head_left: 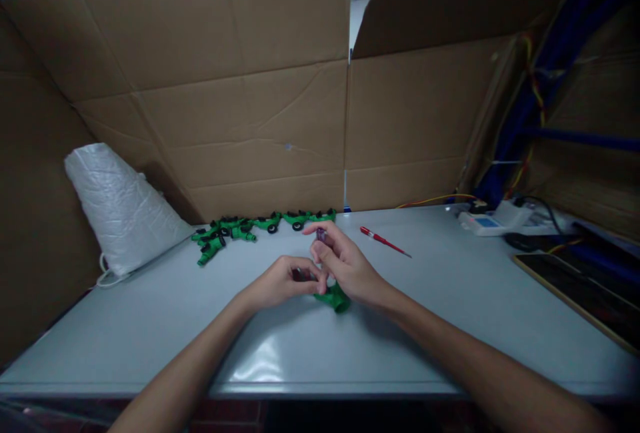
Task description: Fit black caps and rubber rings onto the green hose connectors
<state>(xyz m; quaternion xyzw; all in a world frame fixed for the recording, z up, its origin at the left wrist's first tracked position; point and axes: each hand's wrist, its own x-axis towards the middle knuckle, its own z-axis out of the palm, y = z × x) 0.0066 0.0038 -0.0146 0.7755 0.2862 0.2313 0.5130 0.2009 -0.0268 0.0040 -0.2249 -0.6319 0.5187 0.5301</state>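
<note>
My right hand (345, 261) is closed around the purple handle (321, 235) of what looks like a small screwdriver, held upright, its index finger stretched over the top. Most of the shaft and the tip are hidden by my fingers. Close by on the left, my left hand (290, 278) is closed, its fingertips at a green plastic toy part (336, 297) just below both hands. Only the near end of that part shows. Farther back on the table lies a red screwdriver (384, 241), its tip pointing right and toward me.
Several green toy vehicles with black wheels (273, 221) stand along the back of the white table (165, 333). A white wrapped bundle (117, 209) leans at left. Cardboard walls (240, 119) enclose the back. A power strip (487, 221) and a dark panel (575, 286) are at right.
</note>
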